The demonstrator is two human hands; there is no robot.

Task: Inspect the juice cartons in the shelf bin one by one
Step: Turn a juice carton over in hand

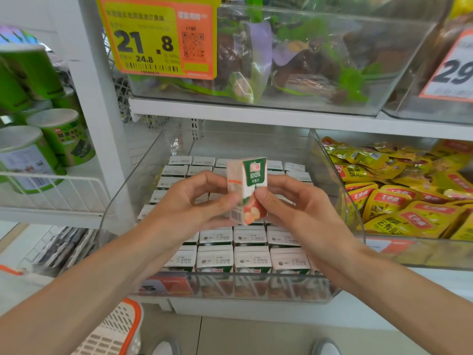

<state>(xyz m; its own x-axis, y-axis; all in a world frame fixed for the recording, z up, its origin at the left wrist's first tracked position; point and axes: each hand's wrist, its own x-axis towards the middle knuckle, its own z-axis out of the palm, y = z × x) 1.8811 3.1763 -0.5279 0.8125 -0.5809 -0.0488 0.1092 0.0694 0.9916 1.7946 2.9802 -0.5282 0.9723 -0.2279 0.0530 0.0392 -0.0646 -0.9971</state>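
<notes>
White shelf (256, 310) carries a clear bin (128, 201); juice cartons (252, 258) stand upright in packed rows inside. Just right of the bin, same shelf: second bin (422, 254) holding yellow snack packets (399, 201). Above the bin: upper shelf (256, 114) bearing a clear tub (399, 73). Left of it: wire shelf (51, 190), green canisters (64, 139).

The clear plastic shelf bin (281, 290) can be reached from the front and from above, through the gap under the white shelf board (256, 111). Its tall side walls close off both flanks. The white-topped juice cartons (252, 258) inside stand packed and touching. The left hand (189, 201), the right hand (302, 203) and the green-and-white carton (249, 185) they pinch fill the middle of the opening.
</notes>
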